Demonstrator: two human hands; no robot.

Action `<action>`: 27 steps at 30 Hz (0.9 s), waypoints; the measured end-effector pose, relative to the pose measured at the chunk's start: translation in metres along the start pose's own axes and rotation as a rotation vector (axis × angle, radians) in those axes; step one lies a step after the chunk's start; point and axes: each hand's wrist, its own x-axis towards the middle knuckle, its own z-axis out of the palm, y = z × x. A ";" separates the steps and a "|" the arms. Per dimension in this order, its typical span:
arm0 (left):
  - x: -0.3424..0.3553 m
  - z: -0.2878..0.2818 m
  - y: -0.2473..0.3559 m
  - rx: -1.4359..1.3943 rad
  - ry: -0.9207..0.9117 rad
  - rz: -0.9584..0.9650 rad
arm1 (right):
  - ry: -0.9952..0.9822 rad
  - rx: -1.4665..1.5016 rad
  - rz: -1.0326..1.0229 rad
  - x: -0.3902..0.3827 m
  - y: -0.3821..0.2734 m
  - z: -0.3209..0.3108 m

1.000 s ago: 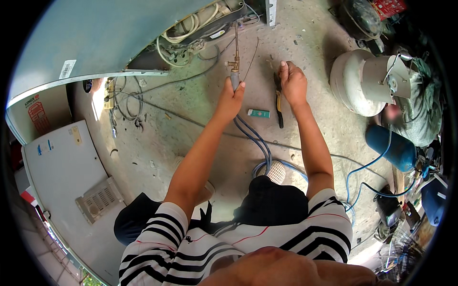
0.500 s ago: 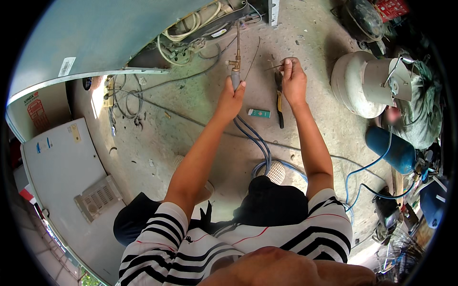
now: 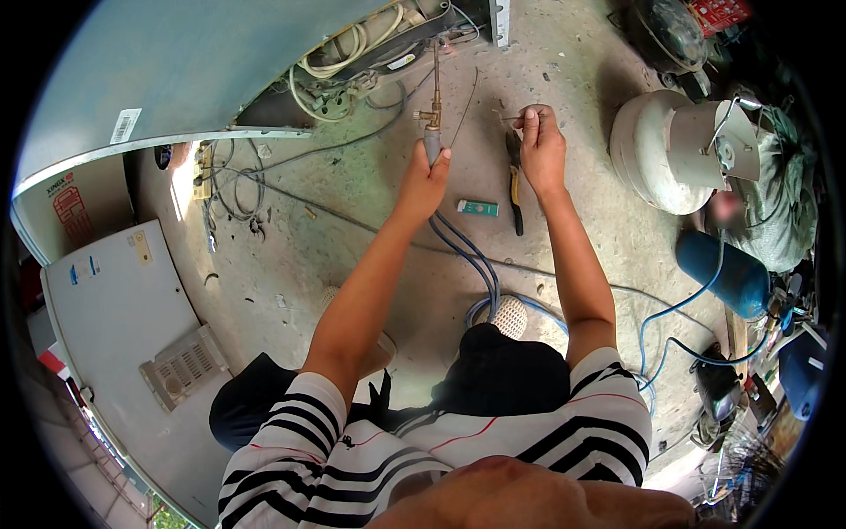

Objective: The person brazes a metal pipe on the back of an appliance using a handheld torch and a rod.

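Observation:
My left hand (image 3: 423, 183) is closed around the grey grip of a brass gas torch (image 3: 434, 115). The torch's long thin tube points away from me, toward the open base of a large grey cabinet (image 3: 203, 62). Two blue hoses (image 3: 480, 258) run back from its grip toward my shoe. A thin dark wire (image 3: 468, 106) slants up beside the torch. My right hand (image 3: 544, 150) is pinched around a short thin rod (image 3: 509, 118) that sticks out to the left. Pliers with black and yellow handles (image 3: 516, 198) lie on the floor beside that hand. Between my forearms rests a green lighter (image 3: 478, 208).
Tubing and cables (image 3: 352, 57) fill the cabinet's base. At right stand a white gas tank (image 3: 648, 145) and a blue cylinder (image 3: 718, 273) with a hose. A dark cable (image 3: 344, 216) crosses the concrete floor. A white appliance panel (image 3: 115, 291) is at left.
The torch has shifted very slightly left in my left hand. The rod in my right hand shows a little less of its length. Both grips stay the same.

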 end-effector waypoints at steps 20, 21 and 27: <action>0.000 0.000 0.000 0.046 0.020 0.014 | -0.022 0.001 0.022 -0.002 -0.002 -0.003; 0.000 0.000 0.000 0.048 0.021 0.010 | -0.022 0.004 0.022 -0.002 -0.003 -0.003; 0.000 0.001 0.002 0.046 0.017 0.022 | -0.022 0.000 0.023 -0.002 -0.003 -0.004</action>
